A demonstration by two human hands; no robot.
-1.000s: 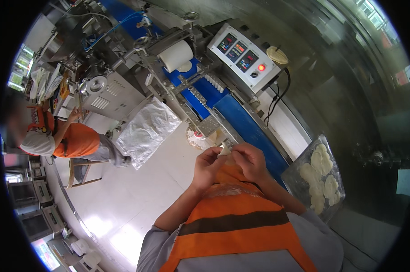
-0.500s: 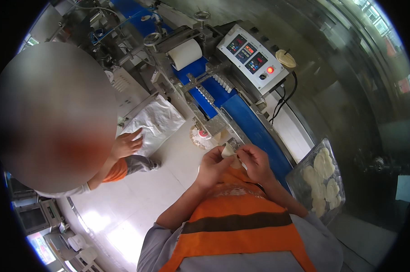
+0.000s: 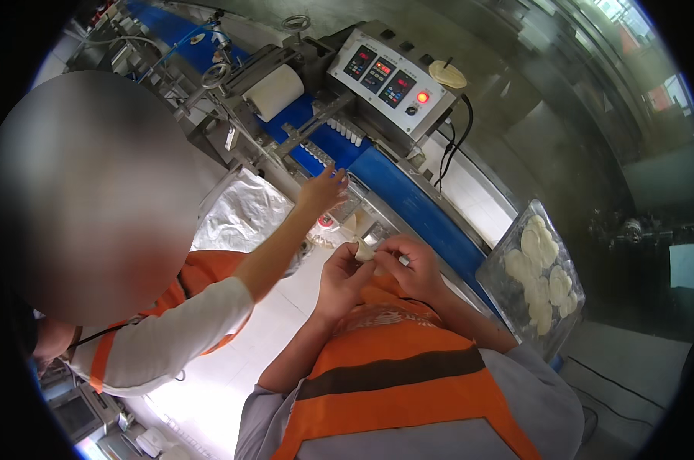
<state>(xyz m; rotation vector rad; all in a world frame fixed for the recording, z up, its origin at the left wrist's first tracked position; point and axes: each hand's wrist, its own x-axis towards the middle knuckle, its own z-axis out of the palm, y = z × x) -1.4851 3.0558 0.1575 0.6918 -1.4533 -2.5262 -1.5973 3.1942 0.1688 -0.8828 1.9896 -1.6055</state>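
Close in front of my orange apron (image 3: 385, 368), a small folded piece of pale dough (image 3: 364, 250) is held up between my two hands. My left hand (image 3: 339, 280) is closed round its lower left side with bent fingers. At its right edge my right hand (image 3: 412, 264) pinches with thumb and fingertips. What lies inside the fold, if anything, is hidden. Just beyond the hands runs a blue conveyor belt (image 3: 420, 207), and a small metal box (image 3: 376, 232) sits at its near side.
A co-worker's hand (image 3: 324, 190) reaches over the belt's near edge from the left. Farther off are a white roller (image 3: 275, 92) and a control box (image 3: 389, 80) with a dough disc (image 3: 447, 74). A tray (image 3: 504, 303) of flat dough pieces stands right; silvery sheeting (image 3: 243, 207) left.
The co-worker's arm has swung from the silvery sheet up to the conveyor. The view has shifted somewhat to the right. My hands still hold the dough, in nearly the same pose.
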